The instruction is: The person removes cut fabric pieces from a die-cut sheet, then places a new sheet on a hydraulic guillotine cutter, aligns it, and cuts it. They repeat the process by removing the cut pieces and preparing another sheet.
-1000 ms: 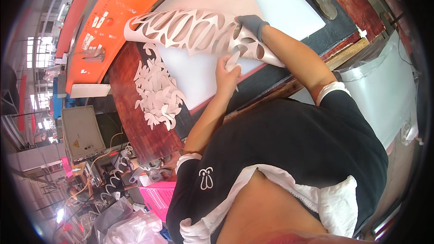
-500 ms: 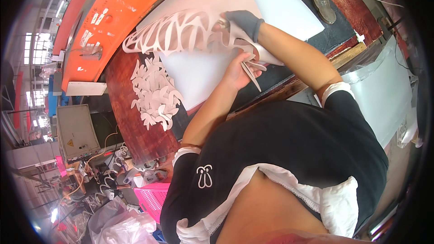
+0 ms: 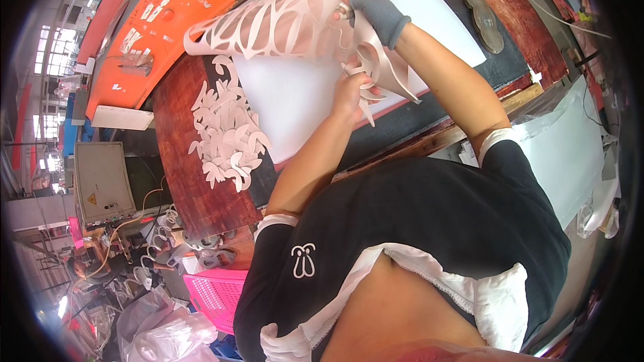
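My right hand, in a grey fingerless glove, grips the pale pink sheet, which is full of curved cut-out holes. The sheet's near end hangs in loose strips below that hand, and its far part curls away to the left. Just below, my bare left hand is closed on several pale curved cut pieces that stick out from the fingers. A pile of like curved pieces lies to the left on the dark red board. Under both hands is a smooth white sheet.
An orange machine beam runs along the far left. At the right, a shoe-sole-shaped metal cutting die lies on the black mat. A wooden edge borders the table near me. A pink basket stands lower left.
My right hand has moved slightly up and right, drawing the sheet's near end with it. The cut pieces in my left hand are turned differently.
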### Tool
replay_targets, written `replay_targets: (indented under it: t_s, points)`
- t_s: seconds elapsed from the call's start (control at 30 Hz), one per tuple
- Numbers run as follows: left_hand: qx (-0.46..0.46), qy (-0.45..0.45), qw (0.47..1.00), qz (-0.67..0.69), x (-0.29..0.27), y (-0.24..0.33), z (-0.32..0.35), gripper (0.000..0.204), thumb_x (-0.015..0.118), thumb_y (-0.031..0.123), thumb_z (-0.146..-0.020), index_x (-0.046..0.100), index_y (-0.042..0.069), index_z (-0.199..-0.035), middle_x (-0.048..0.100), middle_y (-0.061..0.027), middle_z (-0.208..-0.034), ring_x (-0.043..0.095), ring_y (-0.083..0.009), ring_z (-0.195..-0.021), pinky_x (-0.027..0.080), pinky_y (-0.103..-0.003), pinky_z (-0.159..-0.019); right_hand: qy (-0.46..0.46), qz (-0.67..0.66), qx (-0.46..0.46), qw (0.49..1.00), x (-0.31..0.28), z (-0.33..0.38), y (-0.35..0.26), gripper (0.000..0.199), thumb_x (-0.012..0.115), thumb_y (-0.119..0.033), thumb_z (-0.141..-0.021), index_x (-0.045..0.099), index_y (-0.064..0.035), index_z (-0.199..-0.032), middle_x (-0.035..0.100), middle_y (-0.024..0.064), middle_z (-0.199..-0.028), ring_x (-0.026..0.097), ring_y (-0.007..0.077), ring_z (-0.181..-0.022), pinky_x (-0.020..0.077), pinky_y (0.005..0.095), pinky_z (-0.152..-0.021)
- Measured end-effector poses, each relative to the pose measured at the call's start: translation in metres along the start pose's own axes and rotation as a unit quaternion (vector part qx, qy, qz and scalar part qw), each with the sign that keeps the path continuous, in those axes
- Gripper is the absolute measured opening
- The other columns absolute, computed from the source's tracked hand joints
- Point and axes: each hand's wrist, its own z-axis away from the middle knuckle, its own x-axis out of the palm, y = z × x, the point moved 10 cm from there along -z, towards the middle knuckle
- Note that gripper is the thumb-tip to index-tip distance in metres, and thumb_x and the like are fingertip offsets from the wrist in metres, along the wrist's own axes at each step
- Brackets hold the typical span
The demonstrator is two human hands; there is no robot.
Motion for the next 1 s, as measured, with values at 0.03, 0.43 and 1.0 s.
replay_targets:
  t_s: [0.03, 0.43, 1.0]
  points:
    - [0.004, 0.007, 1.0, 0.006, -0.002, 0.003, 0.004, 0.026, 0.056, 0.01, -0.079, 0.046, 0.003, -0.102, 0.056, -0.0124, -0.086, 0.058, -0.0239, -0.068, 0.051, -0.044, -0.061, 0.03, 0.022, -0.013, 0.999, -0.009, -0.001, -0.005, 0.021, 0.051, -0.023, -0.089, 0.062, -0.0042, -0.089, 0.063, 0.0052, -0.08, 0.057, 0.013, -0.072, 0.0464, 0.0261, -0.063]
    - [-0.031, -0.007, 0.999, 0.044, -0.056, -0.023, 0.04, 0.034, 0.059, 0.013, -0.082, 0.043, 0.008, -0.112, 0.055, -0.0113, -0.099, 0.057, -0.0198, -0.079, 0.052, -0.046, -0.07, -0.143, -0.101, -0.047, 0.983, 0.028, 0.001, -0.042, 0.017, 0.041, -0.02, -0.094, 0.049, -0.0063, -0.099, 0.059, 0.0053, -0.088, 0.052, 0.0073, -0.062, 0.0443, 0.0203, -0.052]
    - [-0.033, 0.018, 0.997, 0.062, -0.064, -0.016, -0.021, 0.031, 0.062, 0.011, -0.081, 0.05, 0.001, -0.108, 0.057, -0.0086, -0.089, 0.056, -0.0205, -0.066, 0.052, -0.05, -0.075, -0.214, -0.135, -0.114, 0.961, 0.003, -0.021, -0.082, 0.015, 0.047, -0.017, -0.094, 0.05, -0.0026, -0.094, 0.058, 0.0088, -0.084, 0.056, 0.0123, -0.07, 0.0493, 0.0212, -0.065]
